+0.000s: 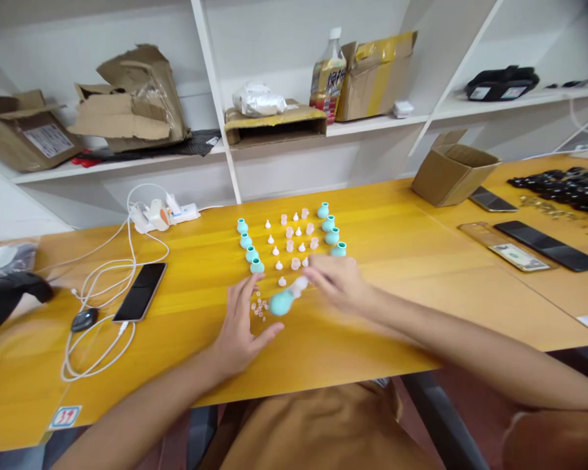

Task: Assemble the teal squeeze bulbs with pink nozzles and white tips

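Holding a teal bulb point(280, 303) beside the open, empty left hand point(240, 321), the right hand point(339, 282) pinches its pale end point(298, 286).

Phone point(141, 292) L of bulbs point(251, 254) on tbl point(196, 281); btl point(329, 79) behind, on shelf point(377, 125)

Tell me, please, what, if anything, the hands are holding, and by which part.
The right hand appears to hold the blurred teal bulb by its whitish end; the left hand holds nothing visible.
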Motion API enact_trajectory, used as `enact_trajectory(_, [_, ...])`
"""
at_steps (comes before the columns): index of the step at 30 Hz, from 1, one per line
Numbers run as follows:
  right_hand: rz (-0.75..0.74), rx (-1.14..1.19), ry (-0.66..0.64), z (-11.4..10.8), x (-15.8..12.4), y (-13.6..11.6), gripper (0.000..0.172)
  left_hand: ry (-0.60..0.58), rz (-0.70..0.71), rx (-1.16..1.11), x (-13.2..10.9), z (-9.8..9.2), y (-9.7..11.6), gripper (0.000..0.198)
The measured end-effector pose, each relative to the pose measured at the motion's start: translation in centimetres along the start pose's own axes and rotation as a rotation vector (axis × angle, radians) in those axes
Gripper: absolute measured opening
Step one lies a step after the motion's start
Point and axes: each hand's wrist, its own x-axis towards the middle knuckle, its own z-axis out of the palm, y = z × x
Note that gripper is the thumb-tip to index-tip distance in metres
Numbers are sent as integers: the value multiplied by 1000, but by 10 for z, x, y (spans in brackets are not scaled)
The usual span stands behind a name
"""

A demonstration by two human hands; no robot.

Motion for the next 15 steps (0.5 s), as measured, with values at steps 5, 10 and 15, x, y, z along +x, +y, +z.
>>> enact_trajectory(5, [143,-465,-206,-100,70,67,54,-32,210,23,0,-7,-6,62])
enact_trajectory(10, [378,-934,-405,-150,110,154,48,-190,268,84,2,-6,-4,43])
enact_trajectory(15, [571,-977,-494,-161,119,208,45,-277,313,102,5,-6,-6,36])
